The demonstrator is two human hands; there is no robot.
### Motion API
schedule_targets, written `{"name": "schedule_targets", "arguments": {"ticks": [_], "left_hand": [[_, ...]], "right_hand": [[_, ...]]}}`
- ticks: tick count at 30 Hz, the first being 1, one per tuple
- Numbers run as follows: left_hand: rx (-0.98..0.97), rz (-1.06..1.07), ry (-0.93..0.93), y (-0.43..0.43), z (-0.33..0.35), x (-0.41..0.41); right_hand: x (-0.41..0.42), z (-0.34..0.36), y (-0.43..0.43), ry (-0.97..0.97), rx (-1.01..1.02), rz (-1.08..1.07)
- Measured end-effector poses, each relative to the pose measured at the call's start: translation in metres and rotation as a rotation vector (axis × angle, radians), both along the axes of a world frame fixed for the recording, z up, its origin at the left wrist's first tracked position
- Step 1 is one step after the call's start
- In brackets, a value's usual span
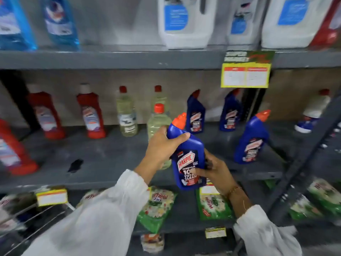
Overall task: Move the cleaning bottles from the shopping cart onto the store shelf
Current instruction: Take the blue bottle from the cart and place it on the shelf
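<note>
A blue Harpic bottle with an orange cap is held upright in front of the middle grey shelf. My left hand grips its neck and shoulder from the left. My right hand holds its lower body from the right, thumb on the label. On the shelf stand three more blue Harpic bottles, red bottles and clear bottles with red caps. The wire shopping cart shows at the bottom left; its contents are blurred.
The upper shelf carries blue bottles and white jugs. A yellow price tag hangs from its edge. Green detergent packs lie on the lower shelf. A dark upright frame slants at the right.
</note>
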State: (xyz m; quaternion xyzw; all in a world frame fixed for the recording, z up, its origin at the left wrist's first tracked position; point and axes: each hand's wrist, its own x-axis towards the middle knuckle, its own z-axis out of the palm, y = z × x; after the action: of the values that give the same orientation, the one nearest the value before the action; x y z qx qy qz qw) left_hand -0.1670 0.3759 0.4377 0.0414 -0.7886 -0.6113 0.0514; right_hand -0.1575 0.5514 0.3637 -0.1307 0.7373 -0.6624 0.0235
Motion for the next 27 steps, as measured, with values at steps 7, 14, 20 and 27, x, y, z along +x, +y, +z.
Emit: {"name": "schedule_targets", "arguments": {"ticks": [7,14,20,27], "left_hand": [[-0.136,-0.09,0.138,0.08,0.008,-0.06],[-0.167,-0.125,0.155,0.088,-0.011,-0.09],[-0.113,-0.134,0.173,0.084,-0.019,-0.085],[0.029,0.011,0.365,0.027,-0.071,-0.007]], "right_hand": [[-0.044,-0.011,0.05,0.034,-0.056,-0.331],[-0.078,-0.028,0.052,-0.008,-0.019,-0.365],[-0.078,-0.035,0.042,0.048,0.025,-0.361],[-0.015,-0.074,-0.043,0.312,0.33,-0.708]]}}
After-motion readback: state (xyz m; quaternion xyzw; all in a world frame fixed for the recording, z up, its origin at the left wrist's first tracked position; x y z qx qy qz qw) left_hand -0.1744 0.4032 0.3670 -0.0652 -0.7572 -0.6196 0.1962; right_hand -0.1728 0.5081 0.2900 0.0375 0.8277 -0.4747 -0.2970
